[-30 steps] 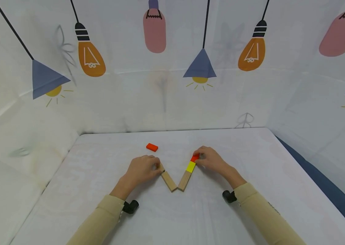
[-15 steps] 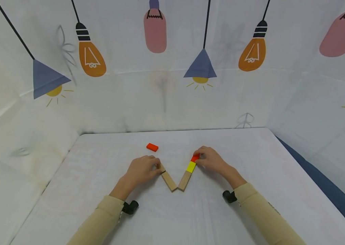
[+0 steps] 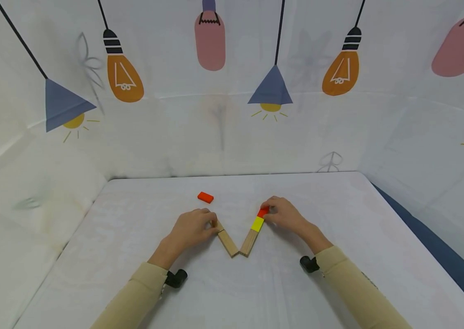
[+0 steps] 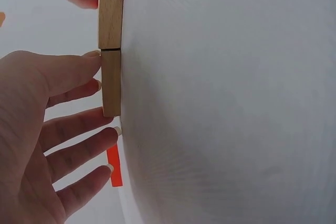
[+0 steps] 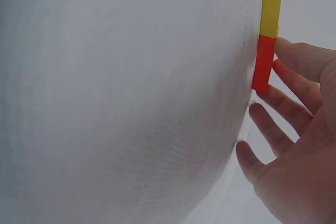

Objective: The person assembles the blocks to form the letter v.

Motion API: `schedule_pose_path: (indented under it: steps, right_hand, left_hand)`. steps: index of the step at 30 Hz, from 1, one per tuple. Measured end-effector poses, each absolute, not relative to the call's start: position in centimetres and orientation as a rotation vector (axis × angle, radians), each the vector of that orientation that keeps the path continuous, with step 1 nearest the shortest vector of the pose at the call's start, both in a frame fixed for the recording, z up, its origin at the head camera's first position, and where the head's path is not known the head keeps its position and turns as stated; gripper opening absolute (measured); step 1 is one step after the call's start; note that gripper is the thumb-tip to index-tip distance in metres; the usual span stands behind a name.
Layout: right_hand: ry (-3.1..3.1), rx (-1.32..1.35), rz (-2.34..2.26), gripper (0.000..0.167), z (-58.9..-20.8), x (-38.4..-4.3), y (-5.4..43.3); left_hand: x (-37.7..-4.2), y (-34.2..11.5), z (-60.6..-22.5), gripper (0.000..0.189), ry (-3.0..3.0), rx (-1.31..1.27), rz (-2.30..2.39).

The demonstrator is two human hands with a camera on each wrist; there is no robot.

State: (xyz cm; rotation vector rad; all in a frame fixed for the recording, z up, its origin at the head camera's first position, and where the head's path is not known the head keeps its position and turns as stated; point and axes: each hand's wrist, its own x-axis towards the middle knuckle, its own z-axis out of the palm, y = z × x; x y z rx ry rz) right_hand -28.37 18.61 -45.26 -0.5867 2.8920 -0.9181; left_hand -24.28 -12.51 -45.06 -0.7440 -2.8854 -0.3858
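Note:
Two rows of blocks form a V on the white table. My left hand point(image 3: 190, 227) holds the small wooden block point(image 4: 111, 85) at the upper end of the left row between thumb and fingers. Below it, a longer wooden block point(image 3: 228, 244) runs down to the V's point. On the right side, a wooden block point(image 3: 249, 243) leads up to a yellow block point(image 3: 257, 224), then a red block point(image 5: 264, 62). My right hand point(image 3: 283, 214) pinches that red block, one fingertip at its far end. Fingers partly cover both end blocks in the head view.
Another red block point(image 3: 205, 197) lies loose beyond my left hand. The white tabletop point(image 3: 232, 297) meets a white cloth wall point(image 3: 166, 137) printed with lamps and bulbs. Both wrists carry small black cameras point(image 3: 176, 278).

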Motion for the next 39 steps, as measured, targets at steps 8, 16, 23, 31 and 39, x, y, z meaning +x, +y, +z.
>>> schedule_pose_path:
  steps: [8,16,23,31,39]
  right_hand:
    - [2.902,-0.576,-0.898,0.027,-45.34,-28.47,18.59]
    - [2.902,-0.59,-0.907,0.026,-45.53,-28.62,18.65]
    - [2.898,-0.583,-0.903,0.026,-45.55,-28.69,18.66]
    - [2.893,-0.592,-0.921,0.026,-45.46,-28.6,18.71]
    - [2.893,-0.584,-0.922,0.026,-45.41,-28.49,18.59]
  left_hand:
    - [-24.4,-12.53,-45.18,0.014,-2.889,-0.746,-0.392]
    - [-24.41,-12.56,-45.19,0.013,-2.892,-0.747,-0.396]
    - [-24.5,-12.61,-45.35,0.013,-2.889,-0.74,-0.382]
    - [-24.47,-12.58,-45.35,0.013,-2.901,-0.736,-0.394]
    - [-24.47,-12.55,-45.36,0.014,-2.893,-0.741,-0.365]
